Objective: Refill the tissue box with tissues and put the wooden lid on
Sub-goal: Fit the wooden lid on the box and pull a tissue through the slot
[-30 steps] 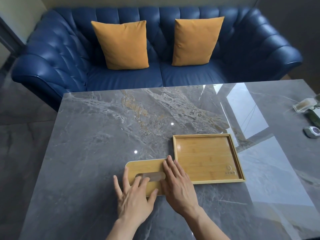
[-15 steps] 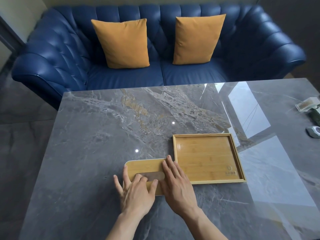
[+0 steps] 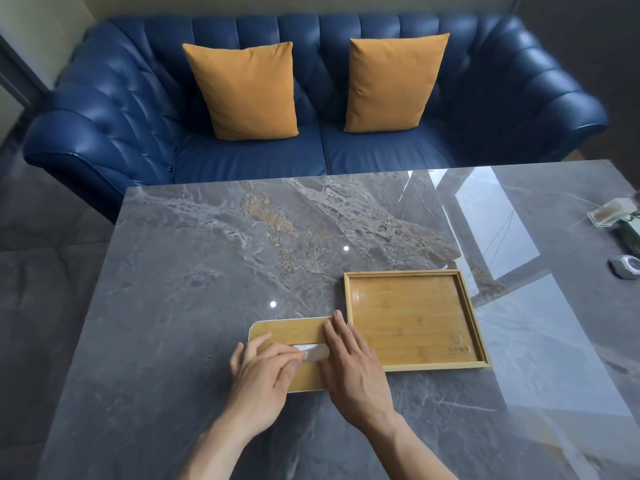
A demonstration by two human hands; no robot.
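Note:
The wooden lid [image 3: 291, 332] with its oval slot lies flat on the white tissue box, whose thin white rim [image 3: 250, 336] shows at the left edge. A bit of white tissue [image 3: 313, 348] shows in the slot. My left hand [image 3: 265, 374] rests on the lid's near left part, its fingertips pinched at the slot on the tissue. My right hand [image 3: 353, 367] lies flat, fingers together, pressing the lid's right end. Most of the box is hidden under the lid and my hands.
A shallow wooden tray [image 3: 410, 315] lies just right of the box, touching my right fingers. Small objects [image 3: 620, 239] sit at the table's far right edge. The grey marble table [image 3: 207, 271] stretches back to a blue sofa [image 3: 329, 150] with two orange cushions.
My left hand's fingers have curled from flat on the lid to a pinch at the slot, where white tissue now shows. My right hand has stayed in place.

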